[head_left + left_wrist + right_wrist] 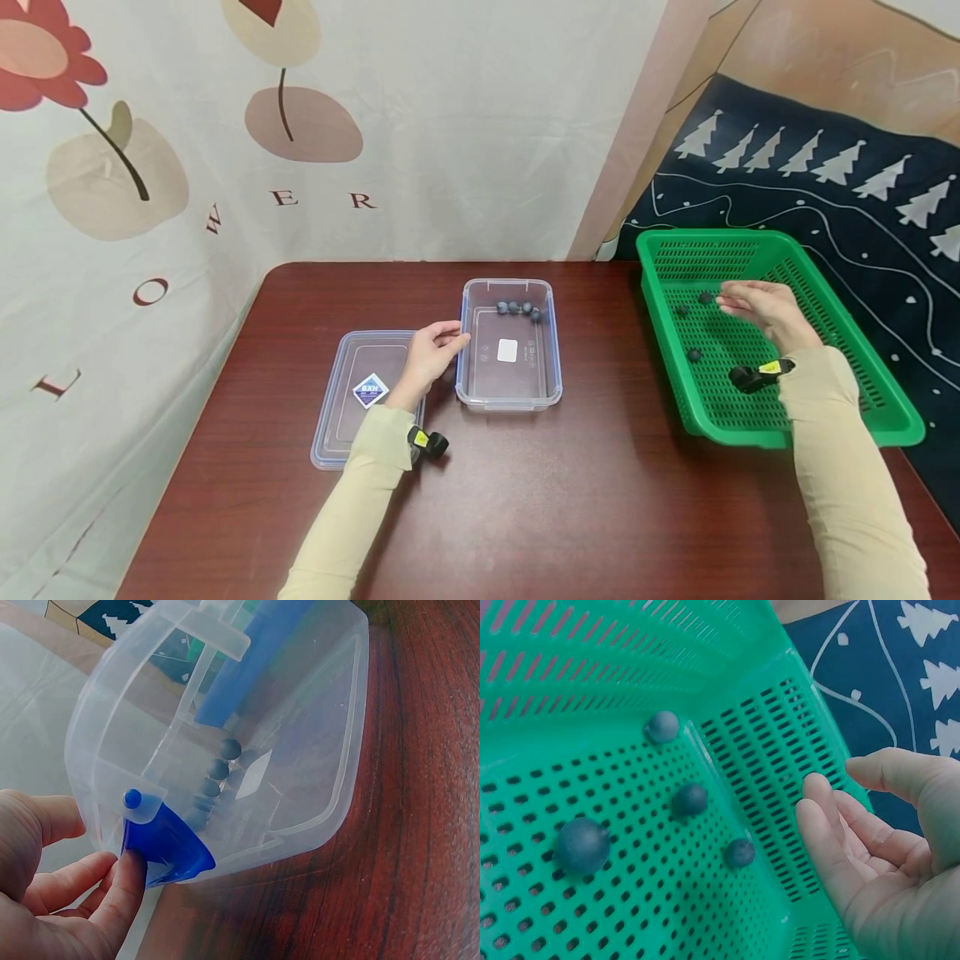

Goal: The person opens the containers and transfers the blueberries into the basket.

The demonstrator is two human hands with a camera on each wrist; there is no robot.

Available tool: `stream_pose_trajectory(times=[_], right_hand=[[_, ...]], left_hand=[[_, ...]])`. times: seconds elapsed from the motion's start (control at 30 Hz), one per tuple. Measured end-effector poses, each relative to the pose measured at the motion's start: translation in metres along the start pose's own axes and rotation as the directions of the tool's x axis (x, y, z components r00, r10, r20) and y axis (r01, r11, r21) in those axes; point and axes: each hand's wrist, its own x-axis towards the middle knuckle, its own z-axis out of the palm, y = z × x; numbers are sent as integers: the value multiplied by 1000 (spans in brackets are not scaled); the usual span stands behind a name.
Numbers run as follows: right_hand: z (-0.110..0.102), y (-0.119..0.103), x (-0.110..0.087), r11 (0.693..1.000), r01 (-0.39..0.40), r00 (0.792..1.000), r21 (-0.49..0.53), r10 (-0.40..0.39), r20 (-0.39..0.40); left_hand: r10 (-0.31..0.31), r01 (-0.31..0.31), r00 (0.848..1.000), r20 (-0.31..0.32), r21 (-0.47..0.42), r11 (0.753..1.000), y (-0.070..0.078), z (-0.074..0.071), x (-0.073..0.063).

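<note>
At the clear plastic box [507, 392], my left hand [432, 358] is by the left side, thumb and fingertips holding its blue side latch [165, 840]. Inside the box, several blueberries [513, 307] lie grouped near the far end, beside a white label. My right hand [767, 312] hovers over the green basket [660, 325], fingers loosely bent and thumb apart. Nothing shows between its fingertips in the right wrist view. Several blueberries [583, 846] lie scattered on the basket's perforated floor.
A clear lid [337, 400] with a blue rim and a diamond label lies left of the box, partly under my left forearm. The brown table [585, 517] carries everything. A white printed curtain [465, 167] hangs behind; dark tree-patterned cloth [795, 192] lies beyond the basket.
</note>
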Motion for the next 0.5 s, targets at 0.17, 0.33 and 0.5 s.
stream_pose_trajectory(times=[0.17,0.33,0.5], right_hand=[[6,-6,-4,998,56,998,40,-57,20],[18,-15,-8,993,107,993,44,-108,37],[35,-25,-9,985,163,985,59,-166,54]], left_hand=[[-8,8,1000,0,13,1000,0,0,0],[-7,7,1000,-2,6,1000,-1,0,1],[-2,2,1000,-3,2,1000,-2,0,2]])
